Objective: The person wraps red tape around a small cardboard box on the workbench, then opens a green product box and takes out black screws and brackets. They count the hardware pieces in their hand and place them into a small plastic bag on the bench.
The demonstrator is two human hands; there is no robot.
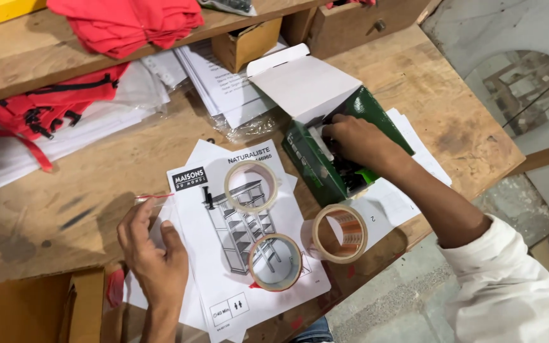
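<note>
My left hand (150, 251) rests flat on the left edge of a printed instruction sheet (223, 267) with a drawing of a shelf unit, on a worn wooden workbench (46, 209). My right hand (357, 141) reaches into an open green cardboard box (312, 168) with a white lid flap (300, 79), fingers closed on dark contents inside. Three rolls of clear tape lie near: one (251, 186) on top of the sheet, one (276, 262) on its lower part, one (339, 233) standing on edge beside the box.
Red fabric items (128, 22) and black straps lie on a wooden shelf at the back left. Stacked papers in plastic sleeves (223, 82), a small brown carton (247, 43) and a wooden drawer (357, 25) sit behind. A cardboard box (33, 311) stands at the lower left. The bench edge runs on the right.
</note>
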